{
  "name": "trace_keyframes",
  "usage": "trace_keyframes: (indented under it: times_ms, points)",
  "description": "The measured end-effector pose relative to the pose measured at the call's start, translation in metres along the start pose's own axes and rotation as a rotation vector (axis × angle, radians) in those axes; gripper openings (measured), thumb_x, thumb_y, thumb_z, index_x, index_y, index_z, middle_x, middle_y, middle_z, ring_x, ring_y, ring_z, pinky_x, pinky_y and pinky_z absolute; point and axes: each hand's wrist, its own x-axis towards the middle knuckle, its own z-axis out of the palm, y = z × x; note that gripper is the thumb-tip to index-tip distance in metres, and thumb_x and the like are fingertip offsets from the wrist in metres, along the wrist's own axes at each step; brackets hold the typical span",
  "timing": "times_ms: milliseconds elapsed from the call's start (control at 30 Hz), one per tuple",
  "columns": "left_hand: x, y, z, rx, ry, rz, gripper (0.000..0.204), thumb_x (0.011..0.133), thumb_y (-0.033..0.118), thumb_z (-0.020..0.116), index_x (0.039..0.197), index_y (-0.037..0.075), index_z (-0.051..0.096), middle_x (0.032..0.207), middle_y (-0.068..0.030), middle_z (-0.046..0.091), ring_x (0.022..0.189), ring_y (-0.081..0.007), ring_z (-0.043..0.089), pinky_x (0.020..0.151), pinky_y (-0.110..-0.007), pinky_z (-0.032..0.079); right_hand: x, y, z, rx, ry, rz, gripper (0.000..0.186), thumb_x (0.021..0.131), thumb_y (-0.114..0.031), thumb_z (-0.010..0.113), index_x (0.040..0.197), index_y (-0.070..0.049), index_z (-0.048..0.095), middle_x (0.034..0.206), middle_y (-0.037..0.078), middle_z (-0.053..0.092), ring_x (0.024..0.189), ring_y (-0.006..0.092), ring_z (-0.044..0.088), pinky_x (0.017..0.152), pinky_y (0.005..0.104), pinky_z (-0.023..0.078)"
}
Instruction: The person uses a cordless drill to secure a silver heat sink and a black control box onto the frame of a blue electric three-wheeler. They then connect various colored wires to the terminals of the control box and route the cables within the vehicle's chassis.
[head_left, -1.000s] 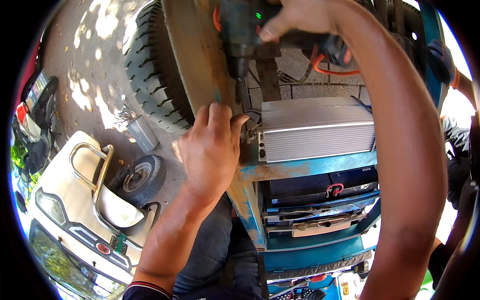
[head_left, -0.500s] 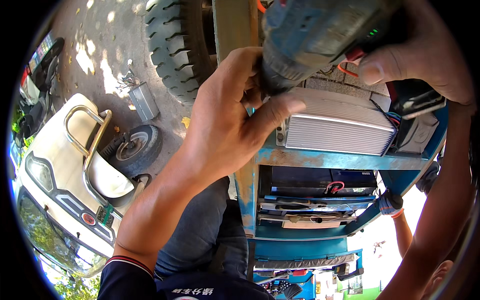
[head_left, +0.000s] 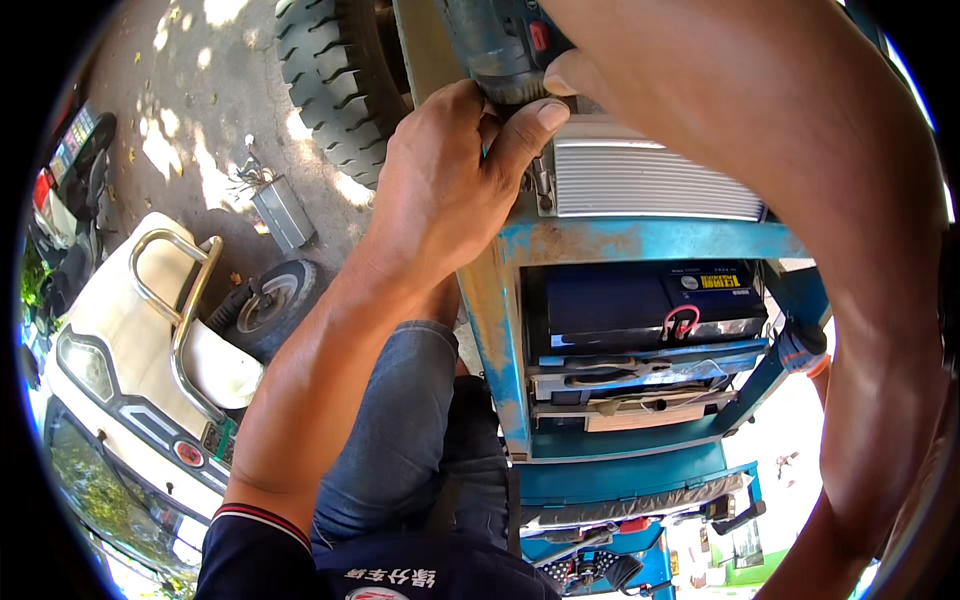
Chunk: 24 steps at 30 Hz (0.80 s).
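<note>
A cordless drill [head_left: 495, 50], dark blue-grey with a red switch, points downward at the top of the view. My right hand [head_left: 572, 74] is closed on it; only the thumb and part of the hand show past my forearm. My left hand [head_left: 445, 170] curls around the drill's front end, thumb outstretched along it, the other fingers mostly hidden. Just below the drill sits a silver finned metal box [head_left: 650, 180] on a rusty blue metal frame [head_left: 640, 240]. A small shiny metal piece [head_left: 543, 185] stands at the box's left end, close to my left thumb.
Dark batteries [head_left: 610, 305] sit inside the frame, with pliers [head_left: 620, 372] beside them. A large tire [head_left: 335, 90] stands upper left. Another finned box [head_left: 283, 212] lies on the ground near a white vehicle [head_left: 110, 330]. A co-worker's gloved hand [head_left: 800, 347] touches the frame at right.
The drill and my right hand have moved left and up, and my right forearm now crosses the finned box. My left hand has shifted slightly left, still at the drill's front end.
</note>
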Motion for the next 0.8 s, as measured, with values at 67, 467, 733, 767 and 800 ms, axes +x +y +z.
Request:
trace_keyframes:
  times_ms: [67, 467, 733, 767, 800]
  points:
    - [-0.007, 0.002, 0.001, -0.001, -0.015, 0.001, 0.044, 0.098, 0.044, 0.071, 0.101, 0.0, 0.07, 0.068, -0.0127, 0.063, 0.061, -0.0279, 0.061, 0.059, -0.041, 0.048, -0.005, -0.01, -0.002, -0.095, -0.002, -0.015, 0.041, 0.078, -0.028, 0.083, 0.107, 0.0, 0.073, 0.095, 0.015, 0.075, 0.089, 0.0259, 0.072, 0.078, 0.0373, 0.053]
    - [-0.014, -0.011, 0.001, 0.08, 0.114, 0.085, 0.043, 0.092, 0.041, 0.078, 0.099, 0.0, 0.068, 0.078, -0.0146, 0.068, 0.074, -0.0344, 0.068, 0.068, -0.043, 0.053, 0.01, -0.05, -0.001, -0.53, 0.042, -0.141, 0.033, 0.079, -0.026, 0.081, 0.102, -0.003, 0.075, 0.091, 0.013, 0.074, 0.087, 0.0239, 0.072, 0.074, 0.0374, 0.053]
    - [-0.013, -0.013, 0.0, 0.058, 0.201, 0.055, 0.053, 0.09, 0.037, 0.082, 0.1, -0.007, 0.054, 0.078, -0.0201, 0.068, 0.074, -0.0386, 0.069, 0.067, -0.046, 0.054, 0.019, -0.059, -0.002, -0.62, 0.05, -0.167, 0.027, 0.08, -0.024, 0.079, 0.099, -0.005, 0.076, 0.088, 0.012, 0.074, 0.085, 0.0226, 0.072, 0.072, 0.0375, 0.053]
    - [-0.012, -0.013, 0.002, 0.037, 0.205, 0.068, 0.054, 0.089, 0.037, 0.083, 0.1, -0.007, 0.053, 0.078, -0.0208, 0.068, 0.075, -0.0391, 0.069, 0.067, -0.046, 0.055, 0.018, -0.057, -0.004, -0.634, 0.045, -0.159, 0.027, 0.08, -0.024, 0.079, 0.098, -0.005, 0.076, 0.088, 0.012, 0.074, 0.085, 0.0225, 0.072, 0.072, 0.0375, 0.052]
    - [-0.012, -0.013, 0.003, 0.036, 0.206, 0.077, 0.055, 0.089, 0.037, 0.083, 0.1, -0.007, 0.053, 0.079, -0.0211, 0.068, 0.075, -0.0395, 0.07, 0.067, -0.046, 0.055, 0.017, -0.057, -0.005, -0.64, 0.046, -0.154, 0.026, 0.08, -0.024, 0.079, 0.098, -0.005, 0.076, 0.088, 0.012, 0.074, 0.084, 0.0223, 0.072, 0.071, 0.0375, 0.052]
